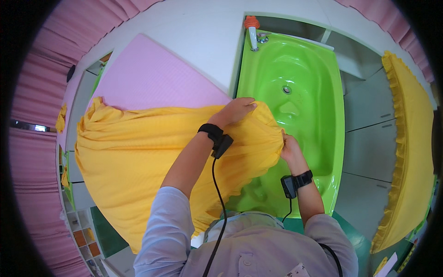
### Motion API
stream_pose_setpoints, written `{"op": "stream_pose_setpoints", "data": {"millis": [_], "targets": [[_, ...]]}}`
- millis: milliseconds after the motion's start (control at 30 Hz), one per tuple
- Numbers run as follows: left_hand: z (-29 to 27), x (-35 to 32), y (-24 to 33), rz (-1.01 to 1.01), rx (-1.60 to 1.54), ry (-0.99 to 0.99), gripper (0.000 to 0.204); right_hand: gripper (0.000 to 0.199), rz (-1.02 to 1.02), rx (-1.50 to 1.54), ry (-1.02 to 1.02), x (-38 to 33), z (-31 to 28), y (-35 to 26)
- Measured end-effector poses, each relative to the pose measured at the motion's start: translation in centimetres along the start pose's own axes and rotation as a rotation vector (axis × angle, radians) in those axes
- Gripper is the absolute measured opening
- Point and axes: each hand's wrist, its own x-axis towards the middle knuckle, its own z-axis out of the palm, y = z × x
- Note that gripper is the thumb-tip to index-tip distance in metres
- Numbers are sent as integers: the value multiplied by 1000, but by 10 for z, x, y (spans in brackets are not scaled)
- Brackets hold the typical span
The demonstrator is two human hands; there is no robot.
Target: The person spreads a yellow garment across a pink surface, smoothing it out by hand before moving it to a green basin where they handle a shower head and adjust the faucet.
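Note:
A large yellow cloth with a ruffled edge (138,152) spreads from the left across a pink padded mat, its right end reaching over a green baby bathtub (318,138). At the cloth's right end, my left hand (236,111) grips its upper edge, fingers curled and partly hidden. My right hand (290,147) pinches the ruffled corner above the tub. Between the two hands the fabric is gathered and creased, while its lower part hangs down on the left. A black strap with a small device and cable sits on each wrist.
The pink mat (152,78) lies on a white counter (198,32) beyond the cloth. An orange-topped shower head (252,32) and tap stand at the tub's far left corner. Another yellow ruffled pad (413,152) is on the right, past grey cabinets (369,138). Pink curtains (39,175) hang left.

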Motion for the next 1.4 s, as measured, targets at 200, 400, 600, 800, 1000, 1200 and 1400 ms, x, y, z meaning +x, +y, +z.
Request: {"op": "stream_pose_setpoints", "data": {"millis": [200, 400, 600, 800, 1000, 1200, 1400], "targets": [[5, 13, -9, -115, 272, -134, 37, 31, 57, -47, -315, -21, 20, 6], [5, 26, -23, -158, 142, -298, 46, 29, -180, -530, -242, -51, 12, 5], [12, 17, 14, -11, 105, -505, 52, 20, -700, -1017, 98, -40, 2, 27], [20, 16, 11, 21, 184, -516, 58, 17, -1016, -1164, 284, -49, 19, 42], [9, 6, 27, 104, 74, -273, 46, 14, -710, -488, 89, -37, 19, 41], [-16, 14, 30, 88, 31, -386, 43, 26, -133, -159, -219, -56, 31, 32], [-9, 12, 31, -11, 194, -421, 43, 30, 87, -32, -147, -69, 34, 35]]}}
